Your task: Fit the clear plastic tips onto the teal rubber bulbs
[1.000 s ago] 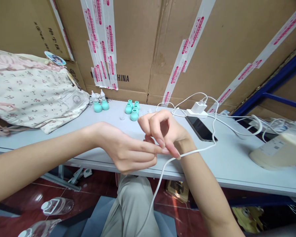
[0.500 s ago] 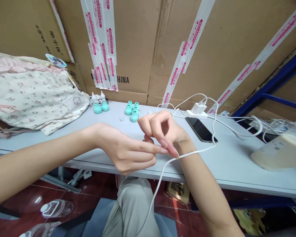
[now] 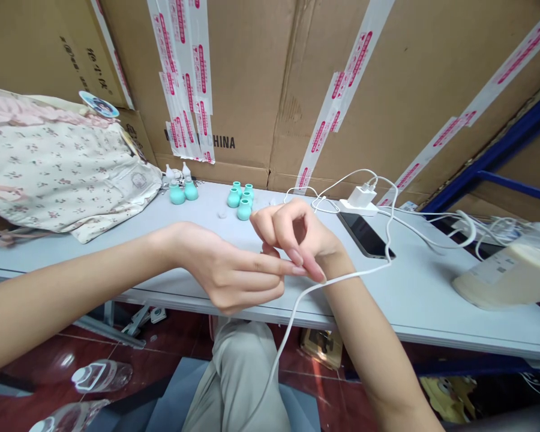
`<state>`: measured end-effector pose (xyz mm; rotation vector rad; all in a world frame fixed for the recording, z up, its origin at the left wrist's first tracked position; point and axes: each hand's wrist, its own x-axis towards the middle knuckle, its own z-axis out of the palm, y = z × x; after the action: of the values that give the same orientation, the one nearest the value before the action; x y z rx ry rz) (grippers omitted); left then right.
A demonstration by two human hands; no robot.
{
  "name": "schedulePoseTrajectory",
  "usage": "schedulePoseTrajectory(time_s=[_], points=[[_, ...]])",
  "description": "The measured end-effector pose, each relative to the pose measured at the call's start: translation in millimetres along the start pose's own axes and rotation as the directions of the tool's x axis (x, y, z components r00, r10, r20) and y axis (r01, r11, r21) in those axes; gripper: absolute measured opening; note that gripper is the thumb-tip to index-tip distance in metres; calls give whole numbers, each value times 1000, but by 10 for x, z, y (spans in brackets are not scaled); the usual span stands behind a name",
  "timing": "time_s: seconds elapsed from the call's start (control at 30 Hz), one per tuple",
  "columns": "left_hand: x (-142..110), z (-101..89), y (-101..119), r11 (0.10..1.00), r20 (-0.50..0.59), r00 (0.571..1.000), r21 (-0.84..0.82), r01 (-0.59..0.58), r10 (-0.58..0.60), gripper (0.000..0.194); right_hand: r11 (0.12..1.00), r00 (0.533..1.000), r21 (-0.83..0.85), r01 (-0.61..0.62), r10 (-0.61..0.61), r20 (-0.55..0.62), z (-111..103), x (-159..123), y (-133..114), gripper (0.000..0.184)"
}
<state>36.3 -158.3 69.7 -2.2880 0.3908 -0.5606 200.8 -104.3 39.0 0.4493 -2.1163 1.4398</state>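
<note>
My left hand (image 3: pixel 234 273) reaches in from the left over the front of the desk, its index finger stretched out and the other fingers curled together. My right hand (image 3: pixel 297 237) meets it from the right, thumb and fingers pinched at the tip of that index finger. Anything small between the two hands is hidden. A white cable (image 3: pixel 297 303) passes close by the right fingertips and crosses the right wrist. Behind the hands stand several teal rubber bulbs (image 3: pixel 244 210) with open necks. Farther left, teal bulbs (image 3: pixel 177 194) stand beside clear pointed nozzles (image 3: pixel 186 170).
A floral cloth bag (image 3: pixel 67 162) lies on the desk's left. A black phone (image 3: pixel 364 235), a white charger (image 3: pixel 361 197) and a plastic container (image 3: pixel 506 276) are on the right. Taped cardboard (image 3: pixel 247 72) rises behind the grey desk (image 3: pixel 423 282). Bottles (image 3: pixel 101 377) lie on the floor.
The view has shifted very slightly. Both hands keep the same pose, fingertips touching.
</note>
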Motion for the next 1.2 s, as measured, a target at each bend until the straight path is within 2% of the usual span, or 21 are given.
schedulePoseTrajectory(time_s=[0.07,0.2,0.37,0.43,0.5,0.53,0.57,0.63,0.7,0.73,0.83,0.93,1.0,1.1,1.2], points=[[7,-2,-5,999,12,999,0,43,-43,18,999,1000,-47,-16,17,20,-9,1,-8,50],[27,-24,-31,973,171,962,-54,223,-211,19,998,999,-63,-16,13,-49,14,7,-33,50],[-9,-3,-41,987,60,993,-119,111,-104,18,999,994,-45,-6,1,-108,51,15,-69,46],[-30,17,-33,974,107,982,-153,169,-154,17,996,994,-84,-31,21,-110,47,13,-78,47],[-40,27,-27,949,177,957,-176,260,-230,17,989,996,-130,-72,64,-69,33,10,-83,51],[-40,27,-27,946,193,953,-182,270,-235,17,985,996,-148,-90,85,-40,24,9,-84,53],[-37,23,-29,955,191,960,-177,239,-205,17,982,995,-160,-101,100,-13,17,7,-83,54],[-28,9,-41,990,127,991,-127,65,-48,22,982,995,-161,-102,105,5,8,6,-76,54],[-23,-5,-58,994,105,989,-55,-98,103,30,988,996,-134,-80,75,-42,14,5,-62,53],[-22,-10,-66,992,144,982,-45,-120,126,33,992,995,-111,-65,56,-83,22,5,-54,52],[-24,-18,-75,994,297,950,-81,-72,93,38,999,979,-26,-26,20,-202,60,5,-31,50],[-13,-25,-69,993,271,957,-87,-80,101,33,999,972,41,-5,15,-236,90,9,-18,48],[-3,-31,-62,992,279,960,-123,30,5,26,997,972,74,12,5,-233,94,14,-11,48],[-1,-33,-55,950,297,933,-169,262,-205,15,995,970,95,16,7,-241,82,21,2,47],[-14,-25,-55,941,240,940,-175,288,-244,14,997,972,74,4,13,-235,64,23,13,49]])
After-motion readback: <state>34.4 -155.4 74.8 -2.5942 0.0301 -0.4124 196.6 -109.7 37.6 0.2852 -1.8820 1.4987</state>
